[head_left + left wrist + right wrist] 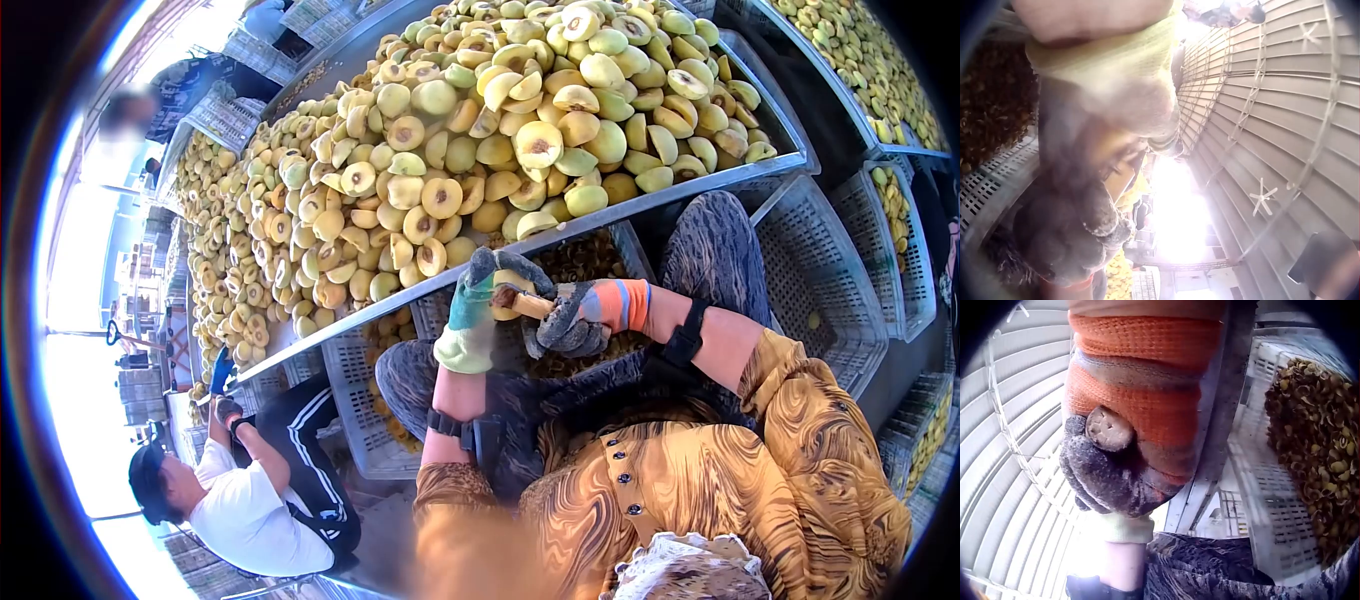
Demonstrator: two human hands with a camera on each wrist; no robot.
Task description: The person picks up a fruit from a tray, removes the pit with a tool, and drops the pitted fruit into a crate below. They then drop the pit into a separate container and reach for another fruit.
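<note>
Just over the near edge of the large metal-rimmed surface (350,325), between two gloved hands, sits a yellow fruit (504,312) with a brown, stony-looking middle. The left hand (468,322), in a green glove with a pale cuff, has its fingers curled around the fruit, which lies against the inner side of that hand. The right hand (578,318), in a grey glove with an orange cuff, is clamped on a short wooden handle (533,305); its front end meets the fruit, so the fruit is just beside the right hand's fingers. The right wrist view shows the round, cracked butt of the handle poking out of that fist near the cuff. In the left wrist view the fruit is blurred.

Heaped on the surface are many yellow-green fruit halves (440,198), a number of them showing brown centres. Below the hands stands a crate holding dark brown scraps (1322,462). To its left, a pale slotted crate (365,440) has yellow pieces in it; to its right is another grey slotted crate (825,265). The wearer's knees, in dark patterned trousers (715,245), reach up towards the rim. Farther left, a person in a white T-shirt (255,515) and a dark cap sits beside the same surface.
</note>
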